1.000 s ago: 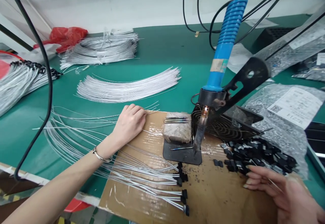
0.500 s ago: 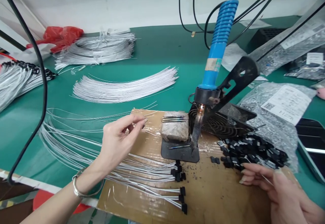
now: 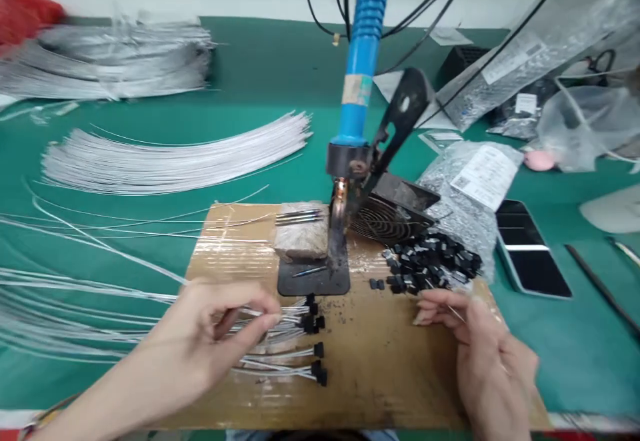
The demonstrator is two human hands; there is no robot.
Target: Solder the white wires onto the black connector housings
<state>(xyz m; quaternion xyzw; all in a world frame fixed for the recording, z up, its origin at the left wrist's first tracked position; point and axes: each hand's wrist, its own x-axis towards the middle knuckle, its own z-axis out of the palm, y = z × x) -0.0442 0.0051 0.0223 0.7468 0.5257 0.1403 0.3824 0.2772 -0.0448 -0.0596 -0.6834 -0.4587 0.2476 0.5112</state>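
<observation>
My left hand (image 3: 215, 334) is pinched on a thin white wire over the left half of the cardboard sheet (image 3: 390, 374), just above several finished wires with black end caps (image 3: 313, 334). Resting at the near edge of the pile of small black caps (image 3: 430, 264), my right hand (image 3: 480, 348) has its fingers curled round a fine metal needle. A blue-handled soldering iron (image 3: 360, 68) stands tip-down in its black stand (image 3: 320, 281) behind both hands, beside a brown sponge block (image 3: 300, 238).
A fan of loose white wires (image 3: 175, 154) lies on the green mat, with bundled wires (image 3: 110, 61) behind. A small black fan (image 3: 387, 214), bagged parts (image 3: 475, 174), a phone (image 3: 530, 254) and black cables (image 3: 425, 21) crowd the right side.
My left hand lifted a wire from the loose wires at the sheet's far edge and brought it toward me over the capped wires. The view swung right; my right hand stayed by the caps.
</observation>
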